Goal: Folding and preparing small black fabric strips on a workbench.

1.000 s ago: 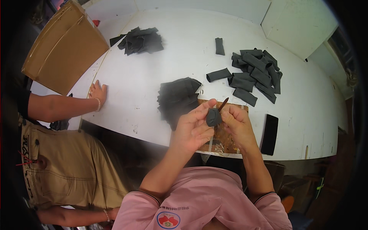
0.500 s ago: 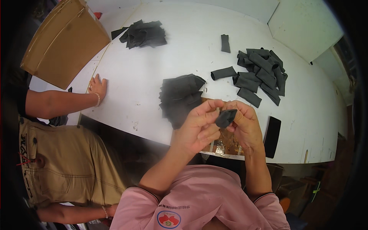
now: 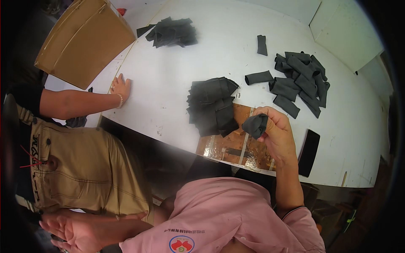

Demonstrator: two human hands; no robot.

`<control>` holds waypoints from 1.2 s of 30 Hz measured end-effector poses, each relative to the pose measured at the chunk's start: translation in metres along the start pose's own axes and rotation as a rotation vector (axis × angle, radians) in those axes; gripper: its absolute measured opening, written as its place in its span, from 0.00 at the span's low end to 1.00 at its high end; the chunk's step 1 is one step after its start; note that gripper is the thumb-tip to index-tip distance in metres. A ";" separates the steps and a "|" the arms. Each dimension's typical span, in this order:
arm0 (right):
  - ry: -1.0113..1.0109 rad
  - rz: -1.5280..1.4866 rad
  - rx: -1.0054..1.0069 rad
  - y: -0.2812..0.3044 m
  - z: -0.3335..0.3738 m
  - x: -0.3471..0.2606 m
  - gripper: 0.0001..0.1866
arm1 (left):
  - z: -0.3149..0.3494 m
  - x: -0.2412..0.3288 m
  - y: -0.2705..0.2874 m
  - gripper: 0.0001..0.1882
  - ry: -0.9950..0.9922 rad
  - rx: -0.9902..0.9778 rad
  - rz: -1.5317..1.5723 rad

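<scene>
My right hand (image 3: 276,133) pinches a small dark grey fabric sleeve (image 3: 254,125) above the brown board at the table's front edge. The sleeve looks bunched, with one end facing the board. Far off at the lower left, my left hand (image 3: 80,232) is stretched out beside the co-worker's trousers, fingers spread and nothing in them. A stack of flat dark grey fabric pieces (image 3: 213,105) lies just left of the held sleeve, partly over the board. Beyond my right hand is a heap of similar fabric tubes (image 3: 303,78), with a single tube (image 3: 259,77) beside it.
A brown, tape-covered board (image 3: 225,152) lies at the white table's edge (image 3: 168,84). Right of it rests a black phone (image 3: 309,152). Another fabric pile (image 3: 173,33) and a cardboard box (image 3: 86,40) are at the far left. A co-worker's hand (image 3: 121,87) leans on the table.
My left hand has let go of the fabric sleeve and swung down to the far left, opening. My right hand keeps the sleeve. The whole view has shifted slightly.
</scene>
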State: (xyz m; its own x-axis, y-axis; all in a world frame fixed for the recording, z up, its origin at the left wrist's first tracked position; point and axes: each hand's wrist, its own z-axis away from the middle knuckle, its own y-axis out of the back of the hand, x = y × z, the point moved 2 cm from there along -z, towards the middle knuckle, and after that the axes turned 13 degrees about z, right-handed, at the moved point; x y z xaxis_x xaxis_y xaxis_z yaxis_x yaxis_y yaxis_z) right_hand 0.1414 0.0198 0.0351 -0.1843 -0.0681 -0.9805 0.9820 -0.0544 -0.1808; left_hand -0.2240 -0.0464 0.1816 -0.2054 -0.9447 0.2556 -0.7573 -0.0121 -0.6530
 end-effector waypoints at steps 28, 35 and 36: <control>0.701 1.402 0.238 -0.005 0.023 -0.058 0.14 | 0.185 -0.179 -0.103 0.02 1.042 -0.754 0.067; 0.661 1.288 0.181 0.001 0.010 -0.016 0.10 | 0.211 -0.182 -0.073 0.02 1.059 -0.804 -0.115; 0.664 1.288 0.180 0.002 0.010 -0.017 0.10 | 0.211 -0.184 -0.076 0.02 1.056 -0.803 -0.115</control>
State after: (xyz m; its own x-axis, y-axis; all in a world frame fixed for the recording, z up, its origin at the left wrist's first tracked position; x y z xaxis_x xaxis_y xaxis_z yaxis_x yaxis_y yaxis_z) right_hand 0.1456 0.0110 0.0518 0.9016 0.2951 -0.3162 0.4216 -0.4368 0.7946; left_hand 0.0021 0.0596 0.0336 -0.2185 -0.2412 0.9456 -0.8809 0.4656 -0.0848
